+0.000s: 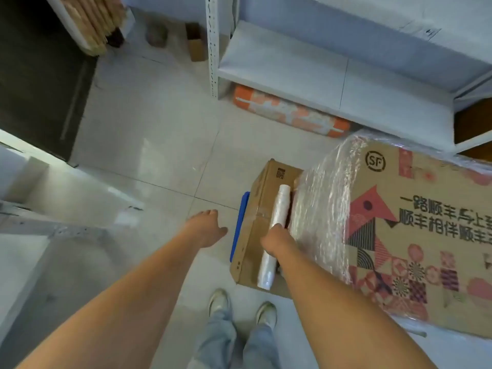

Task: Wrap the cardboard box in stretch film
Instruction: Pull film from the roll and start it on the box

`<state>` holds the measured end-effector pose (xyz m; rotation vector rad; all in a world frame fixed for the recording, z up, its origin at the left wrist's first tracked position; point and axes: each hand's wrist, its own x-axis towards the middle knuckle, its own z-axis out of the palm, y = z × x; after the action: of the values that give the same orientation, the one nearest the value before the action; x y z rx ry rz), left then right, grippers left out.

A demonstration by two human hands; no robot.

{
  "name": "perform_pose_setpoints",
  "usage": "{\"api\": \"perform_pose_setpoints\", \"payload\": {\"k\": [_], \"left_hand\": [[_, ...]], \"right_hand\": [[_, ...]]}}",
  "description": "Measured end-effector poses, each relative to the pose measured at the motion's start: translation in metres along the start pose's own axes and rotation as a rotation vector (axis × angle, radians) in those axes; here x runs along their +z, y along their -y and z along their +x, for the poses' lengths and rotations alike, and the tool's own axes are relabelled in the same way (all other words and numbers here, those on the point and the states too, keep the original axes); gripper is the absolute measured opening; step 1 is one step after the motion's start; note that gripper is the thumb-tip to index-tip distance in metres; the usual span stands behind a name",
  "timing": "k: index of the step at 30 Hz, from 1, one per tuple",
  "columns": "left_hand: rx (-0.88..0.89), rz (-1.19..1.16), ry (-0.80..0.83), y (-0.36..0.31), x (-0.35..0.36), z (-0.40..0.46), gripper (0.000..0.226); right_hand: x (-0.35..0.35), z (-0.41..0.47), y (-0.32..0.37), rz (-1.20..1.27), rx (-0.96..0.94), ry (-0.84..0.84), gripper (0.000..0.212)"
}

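Note:
A large printed cardboard box (pixel 415 235) with red patterns and an SF logo stands at the right, its left side covered in shiny stretch film (pixel 324 209). My right hand (pixel 274 239) grips the middle of a white stretch film roll (pixel 279 209), held just above a smaller plain cardboard box (pixel 255 217) beside the large one. The film runs from the roll onto the large box. My left hand (pixel 206 227) hangs free to the left over the floor, fingers relaxed, holding nothing.
A blue flat object (pixel 239 225) stands against the small box's left side. Grey metal shelving (pixel 319 62) rises behind, an orange-and-white roll (pixel 290 113) under it. Another shelf edge (pixel 66 187) lies at left. My feet (pixel 242 307) stand on pale floor tiles.

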<state>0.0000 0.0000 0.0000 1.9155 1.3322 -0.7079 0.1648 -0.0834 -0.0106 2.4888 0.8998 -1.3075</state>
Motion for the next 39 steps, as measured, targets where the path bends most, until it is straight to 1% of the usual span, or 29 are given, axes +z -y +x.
{"api": "perform_pose_setpoints", "payload": {"k": [2,5,7,10,14,16,19,21,25,27,29,31,33,34,36,37,39], "left_hand": [[-0.023,-0.009,0.014,0.005,0.007,0.006,0.068],[-0.048,-0.020,0.061,0.012,0.022,0.012,0.066],[-0.047,-0.029,0.078,0.013,0.032,0.014,0.066],[-0.053,-0.025,0.076,0.013,0.040,0.018,0.066],[-0.058,-0.043,0.077,0.009,0.043,0.018,0.064],[-0.058,-0.057,0.071,0.006,0.040,0.014,0.064],[-0.061,-0.094,0.039,-0.001,0.028,0.007,0.065],[-0.076,-0.199,0.010,-0.008,0.014,0.000,0.066],[-0.149,-0.577,-0.089,-0.032,-0.028,-0.019,0.067],[-0.147,-0.748,-0.138,-0.048,-0.050,-0.033,0.069],[-0.090,-0.961,-0.160,-0.066,-0.073,-0.051,0.066],[0.005,-1.161,-0.201,-0.088,-0.096,-0.070,0.055],[0.077,-1.270,-0.289,-0.107,-0.117,-0.093,0.040],[0.108,-1.309,-0.323,-0.118,-0.129,-0.106,0.035],[0.167,-1.398,-0.312,-0.126,-0.147,-0.123,0.030],[0.211,-1.440,-0.289,-0.132,-0.157,-0.133,0.031],[0.271,-1.503,-0.257,-0.143,-0.173,-0.154,0.036]], "right_hand": [[0.008,0.011,-0.004,0.023,0.072,-0.010,0.050],[0.021,0.024,-0.009,0.036,0.126,-0.044,0.066],[0.031,0.031,-0.011,0.086,0.165,-0.054,0.071],[0.039,0.041,-0.011,0.154,0.219,-0.085,0.072],[0.044,0.044,-0.008,0.111,0.236,-0.142,0.073],[0.041,0.042,-0.005,0.123,0.222,-0.131,0.073],[0.030,0.033,-0.002,0.196,0.186,-0.062,0.057],[0.017,0.021,0.002,0.306,0.140,-0.013,0.053],[-0.019,-0.008,0.019,0.700,-0.081,0.154,0.053],[-0.045,-0.028,0.031,0.804,-0.197,0.208,0.055],[-0.075,-0.050,0.044,0.812,-0.319,0.177,0.055],[-0.105,-0.076,0.057,0.771,-0.425,0.058,0.050],[-0.132,-0.100,0.063,0.725,-0.507,-0.089,0.046],[-0.148,-0.114,0.062,0.720,-0.550,-0.130,0.041],[-0.176,-0.135,0.060,0.797,-0.603,-0.118,0.029],[-0.194,-0.148,0.055,0.865,-0.622,-0.101,0.024],[-0.227,-0.172,0.044,0.946,-0.653,-0.092,0.028]]}}
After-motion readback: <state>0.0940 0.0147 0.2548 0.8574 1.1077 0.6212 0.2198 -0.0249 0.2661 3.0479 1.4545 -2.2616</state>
